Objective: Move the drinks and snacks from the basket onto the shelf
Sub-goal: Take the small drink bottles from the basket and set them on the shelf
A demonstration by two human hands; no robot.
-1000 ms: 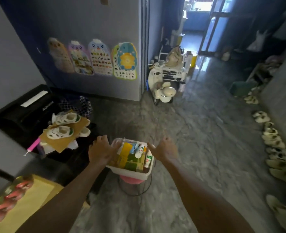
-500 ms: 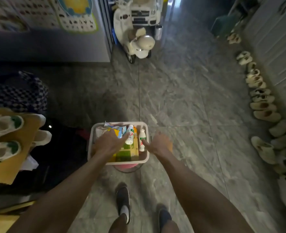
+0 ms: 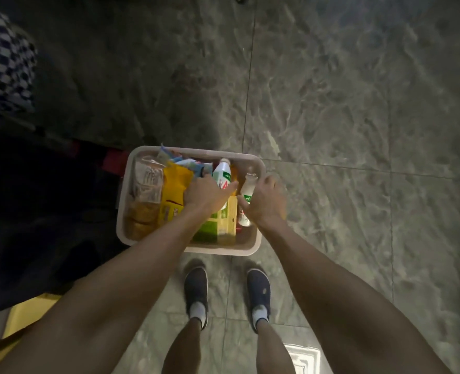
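A beige plastic basket (image 3: 258, 240) stands below me, packed with snacks and drinks. It holds a clear pack of crackers (image 3: 145, 182), a yellow snack bag (image 3: 173, 186), blue wrappers (image 3: 189, 164) and a green-and-yellow carton (image 3: 220, 225). My left hand (image 3: 204, 194) reaches into the middle and curls round a white bottle with a green label (image 3: 222, 172). My right hand (image 3: 264, 203) grips a smaller white bottle (image 3: 248, 188) at the basket's right side. No shelf is in view.
Grey marbled floor tiles (image 3: 345, 117) spread to the right and beyond the basket. My feet in dark shoes (image 3: 196, 287) stand just behind it. Dark furniture (image 3: 34, 211) and a checked cloth (image 3: 2, 68) lie to the left, with a yellow surface (image 3: 26, 311) at lower left.
The view has tilted from the room down to the basket. Both hands moved from the basket's sides into it, and each now holds a bottle.
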